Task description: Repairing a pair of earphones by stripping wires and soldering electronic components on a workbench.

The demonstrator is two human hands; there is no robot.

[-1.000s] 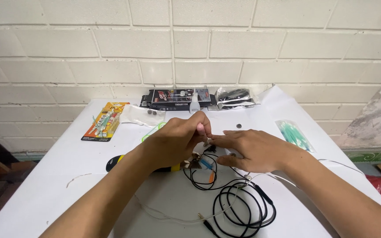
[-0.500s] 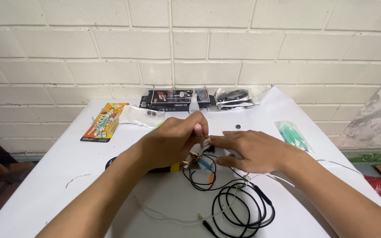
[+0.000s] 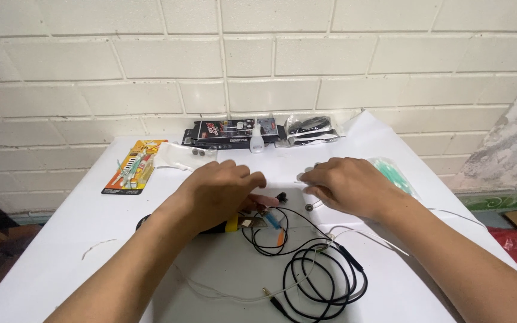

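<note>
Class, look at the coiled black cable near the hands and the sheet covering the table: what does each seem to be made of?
Coiled black cable: likely rubber or plastic sheathing, smooth and slightly glossy, bending in loose loops. Sheet: probably white paper, matte, lying flat with a sharp edge.

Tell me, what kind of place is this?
Probably a home repair bench for small electronics: a white table against a white brick wall, with a coiled black cable and a tiny circuit board beside the hands.

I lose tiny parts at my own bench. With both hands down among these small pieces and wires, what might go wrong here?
1. The small round silver disc lies loose beside the right hand; a nudge may send it rolling.
2. The coiled black cable lies close under both wrists and might snag.
3. The left hand covers small parts, hiding them.
</note>
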